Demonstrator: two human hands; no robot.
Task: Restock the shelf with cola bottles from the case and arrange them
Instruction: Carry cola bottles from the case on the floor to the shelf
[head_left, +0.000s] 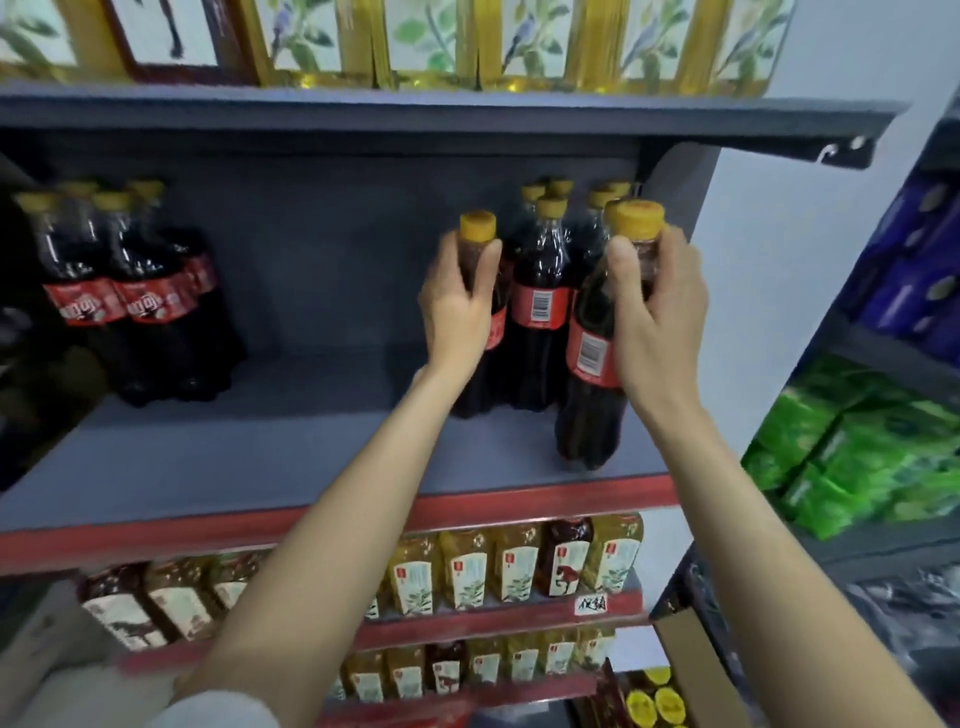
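Reaching up to the grey shelf (291, 447), the left hand (457, 306) wraps its grip around the shoulder of a cola bottle (480, 322) standing at the left edge of the right-hand cluster (550, 291). The right hand (660, 322) closes its grip on the neck of a second cola bottle (592, 374), which stands nearest the shelf's front lip (its barcode faces out). Both bottles have yellow caps and red labels. Another cola group (140, 296) stands at the shelf's far left, well apart. A cardboard case (691, 670) sits low at right, with yellow caps showing inside.
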